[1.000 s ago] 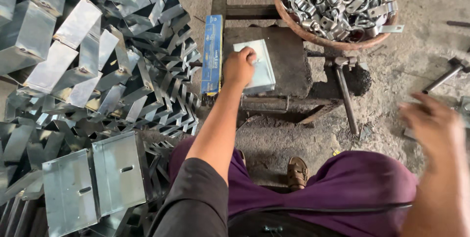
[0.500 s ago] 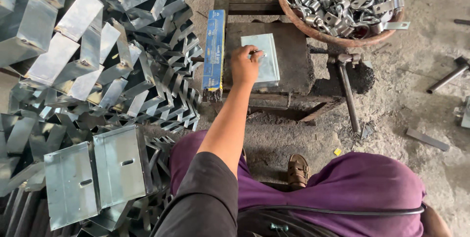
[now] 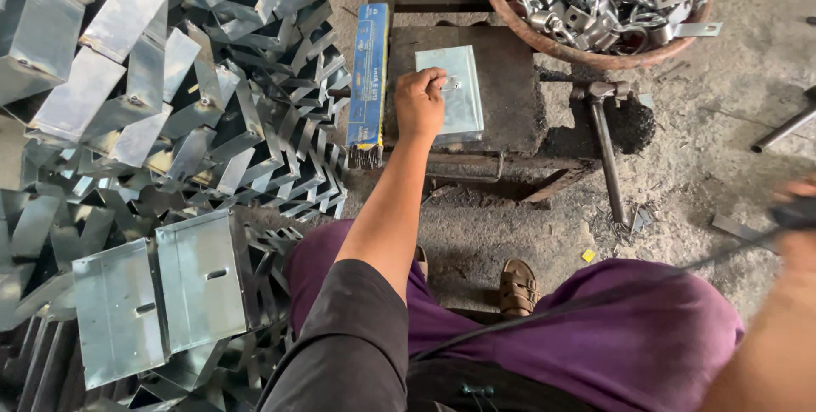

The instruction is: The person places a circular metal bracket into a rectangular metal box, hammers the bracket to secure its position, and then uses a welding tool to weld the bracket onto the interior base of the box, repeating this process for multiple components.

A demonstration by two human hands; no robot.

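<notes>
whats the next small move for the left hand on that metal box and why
Probably steady the small clip against the metal box: the left hand pinches it on the box's top face, while the right hand, blurred at the frame edge, holds something dark.

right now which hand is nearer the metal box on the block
Left. The left hand rests on the metal box, fingers on its left edge. The right hand is far off at the frame's right edge, blurred.

Shiny rectangular metal box lying flat on dark block
</notes>
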